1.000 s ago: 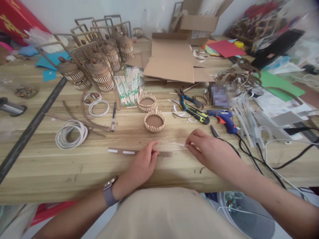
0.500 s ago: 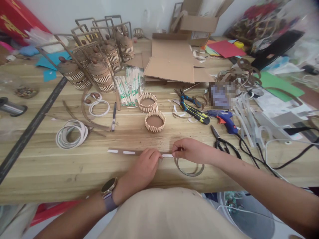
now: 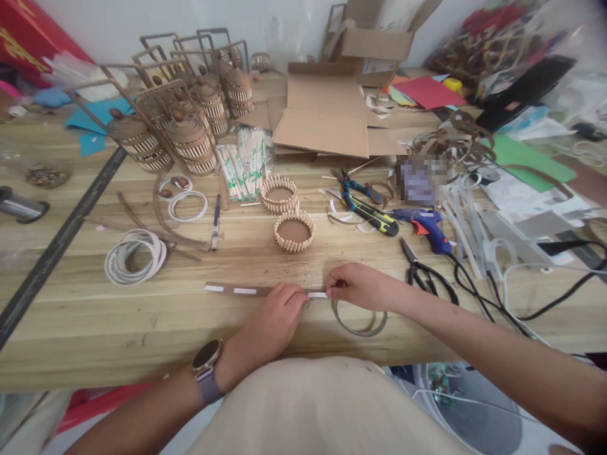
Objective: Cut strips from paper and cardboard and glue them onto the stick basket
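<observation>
A thin brown strip (image 3: 226, 289) with white tape pieces (image 3: 245, 291) along it lies across the front of the table. My left hand (image 3: 284, 306) rests on the strip, its closed fingers holding it against the wood. At the strip's right part, my right hand (image 3: 348, 283) pinches the end of another white tape piece (image 3: 317, 295) between thumb and finger. Just below that hand lies a thin grey-green ring (image 3: 363, 331); whether it joins the tape is unclear. Beyond the hands stand two round trays walled with short wooden sticks, the nearer one (image 3: 294, 246) and the farther one (image 3: 279, 203).
White tape rolls (image 3: 135, 256) and a pen (image 3: 215, 224) lie to the left. To the right are black scissors (image 3: 429, 278), a blue glue gun (image 3: 429, 227), a yellow-black cutter (image 3: 374, 216) and pliers (image 3: 355, 186). Stick-walled lanterns (image 3: 190, 145) and flattened cardboard (image 3: 325, 120) stand behind.
Both hands keep almost the same place on the strip. The whole view has shifted very slightly to the left.
</observation>
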`<state>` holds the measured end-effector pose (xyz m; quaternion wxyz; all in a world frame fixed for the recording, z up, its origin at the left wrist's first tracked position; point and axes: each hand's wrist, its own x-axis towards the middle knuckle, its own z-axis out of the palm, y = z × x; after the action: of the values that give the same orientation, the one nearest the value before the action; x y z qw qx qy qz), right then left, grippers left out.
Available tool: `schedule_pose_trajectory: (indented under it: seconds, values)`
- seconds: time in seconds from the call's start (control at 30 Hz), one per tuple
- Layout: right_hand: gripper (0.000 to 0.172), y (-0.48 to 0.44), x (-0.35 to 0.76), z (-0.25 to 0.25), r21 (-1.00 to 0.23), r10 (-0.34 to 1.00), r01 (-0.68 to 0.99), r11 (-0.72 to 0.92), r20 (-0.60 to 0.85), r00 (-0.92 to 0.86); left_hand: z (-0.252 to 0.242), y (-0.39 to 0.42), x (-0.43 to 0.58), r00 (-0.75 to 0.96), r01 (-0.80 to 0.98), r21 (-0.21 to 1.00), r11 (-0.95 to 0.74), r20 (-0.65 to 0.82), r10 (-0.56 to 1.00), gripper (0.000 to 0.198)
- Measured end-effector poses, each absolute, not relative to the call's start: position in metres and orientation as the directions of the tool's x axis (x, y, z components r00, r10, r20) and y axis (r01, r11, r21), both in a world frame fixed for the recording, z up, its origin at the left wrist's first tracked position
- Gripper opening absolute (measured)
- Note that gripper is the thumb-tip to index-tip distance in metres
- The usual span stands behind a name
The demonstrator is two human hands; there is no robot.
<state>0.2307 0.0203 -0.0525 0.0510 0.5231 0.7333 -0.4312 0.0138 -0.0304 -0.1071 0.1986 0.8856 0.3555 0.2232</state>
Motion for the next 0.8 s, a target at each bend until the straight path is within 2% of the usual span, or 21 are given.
schedule_pose_trajectory:
  seconds: [0.27,0.5,0.8]
  values:
    - [0.016,0.019,0.228,-0.049,-0.486,0.741,0.865,0.122,-0.535,-0.405,-0.108,-0.031,0.014,0.677,0.555,0.479,-0.681,0.217,0.704,0.029]
    - [0.015,0.02,0.223,-0.046,-0.407,0.746,0.901,0.15,-0.552,-0.373,-0.114,-0.033,0.014,0.695,0.583,0.436,-0.686,0.171,0.699,0.038]
    - [0.018,0.018,0.217,-0.042,-0.288,0.755,0.937,0.199,-0.564,-0.334,-0.115,-0.035,0.015,0.732,0.596,0.322,-0.736,0.161,0.663,0.038]
